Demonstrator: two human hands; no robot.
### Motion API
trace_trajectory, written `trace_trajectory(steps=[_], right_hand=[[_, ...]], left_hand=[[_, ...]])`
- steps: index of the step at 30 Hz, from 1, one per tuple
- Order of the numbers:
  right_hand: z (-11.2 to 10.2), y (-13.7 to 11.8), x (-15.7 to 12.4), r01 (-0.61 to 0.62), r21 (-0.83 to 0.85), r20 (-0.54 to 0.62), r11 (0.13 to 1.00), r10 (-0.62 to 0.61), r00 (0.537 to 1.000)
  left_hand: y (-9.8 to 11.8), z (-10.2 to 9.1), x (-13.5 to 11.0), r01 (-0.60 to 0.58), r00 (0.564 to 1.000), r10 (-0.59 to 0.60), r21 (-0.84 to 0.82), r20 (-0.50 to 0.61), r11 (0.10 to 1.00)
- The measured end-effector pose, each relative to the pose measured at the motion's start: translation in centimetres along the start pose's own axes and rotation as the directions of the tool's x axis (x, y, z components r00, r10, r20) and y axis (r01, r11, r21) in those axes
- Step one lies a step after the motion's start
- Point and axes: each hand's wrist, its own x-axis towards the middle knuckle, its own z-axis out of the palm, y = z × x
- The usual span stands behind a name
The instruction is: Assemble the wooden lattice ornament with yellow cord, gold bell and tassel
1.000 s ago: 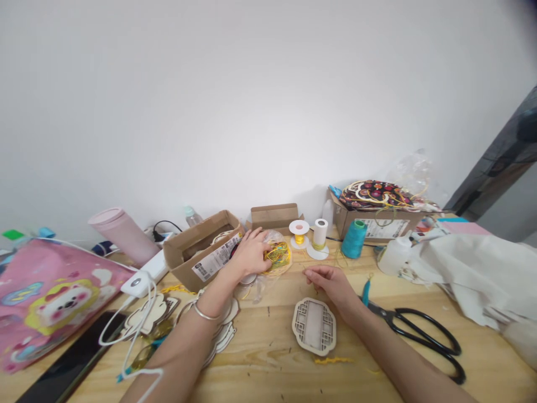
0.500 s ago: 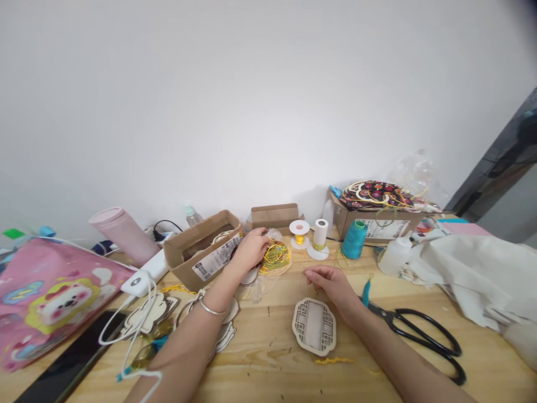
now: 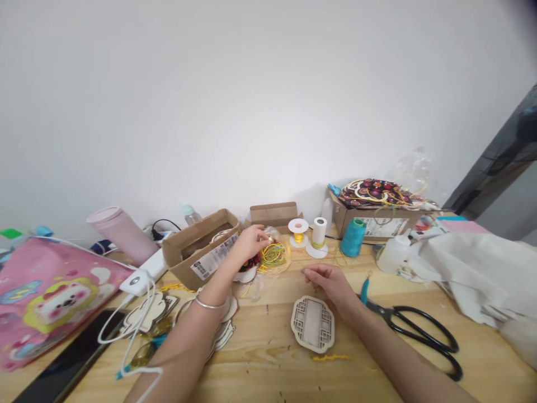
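We draw our left hand [image 3: 254, 242] to the far-left edge of the tangled cords [image 3: 273, 256] at centre, exposing more; its grip we cannot tell; our right hand [image 3: 328, 277] pinches an apparent thread [image 3: 302, 271] beyond the near latticed plaque [image 3: 312, 324].

The pierced plaque [image 3: 312, 324] looks matt wood, the bangle [image 3: 210, 305] shiny metal, the left box [image 3: 178, 266] dull cardboard.
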Motion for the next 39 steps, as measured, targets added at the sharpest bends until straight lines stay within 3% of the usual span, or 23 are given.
trace_trajectory(steps=[3,5,7,11,13,15,16,19,23,25,32,39], right_hand=[[-0.1,0.2,0.1,-0.003,-0.008,0.006,1.0,0.003,1.0],[-0.1,0.3,0.1,-0.003,-0.018,0.007,1.0,0.003,1.0],[-0.1,0.2,0.0,0.0,-0.024,0.002,1.0,0.0,1.0],[0.0,-0.1,-0.1,0.0,-0.019,0.0,1.0,0.0,1.0],[0.0,-0.1,-0.1,0.002,-0.02,-0.006,1.0,-0.002,1.0],[0.1,-0.2,-0.2,0.005,-0.022,-0.016,1.0,-0.006,1.0],[0.1,-0.2,-0.3,0.009,-0.021,-0.021,1.0,-0.009,1.0],[0.2,-0.5,-0.4,0.024,-0.017,-0.026,1.0,-0.024,0.999],[0.2,-0.4,-0.5,0.045,-0.034,-0.024,0.998,-0.046,0.999],[0.2,-0.1,-0.4,0.081,-0.088,-0.004,0.993,-0.081,0.997],[0.3,0.7,-0.6,0.262,-0.329,0.085,0.907,-0.247,0.965],[0.6,0.3,-0.8,0.298,-0.382,0.08,0.875,-0.29,0.954]], left_hand=[[0.0,-1.0,-0.5,0.064,0.997,-0.05,-0.252,0.064,0.965],[0.1,-1.4,-0.8,0.169,0.985,-0.128,-0.528,0.113,0.832],[0.3,-1.6,-1.0,0.24,0.969,-0.207,-0.73,0.136,0.64],[1.4,-1.8,-2.0,0.176,0.958,-0.275,-0.928,0.085,0.328],[1.9,-1.5,-2.8,0.17,0.949,-0.292,-0.973,0.119,0.154],[2.4,-0.6,-3.9,0.22,0.933,-0.305,-0.974,0.192,0.058],[2.7,0.1,-4.5,0.251,0.925,-0.305,-0.967,0.224,0.052],[3.6,2.5,-6.3,0.259,0.935,-0.29,-0.951,0.204,0.166],[4.6,5.0,-7.9,0.156,0.97,-0.245,-0.794,0.009,0.588],[4.8,5.5,-8.3,0.122,0.979,-0.2,-0.691,-0.034,0.712],[4.3,6.5,-9.2,0.086,0.986,-0.148,-0.527,-0.077,0.846],[3.8,6.6,-9.1,0.055,0.991,-0.106,-0.48,-0.078,0.875]])
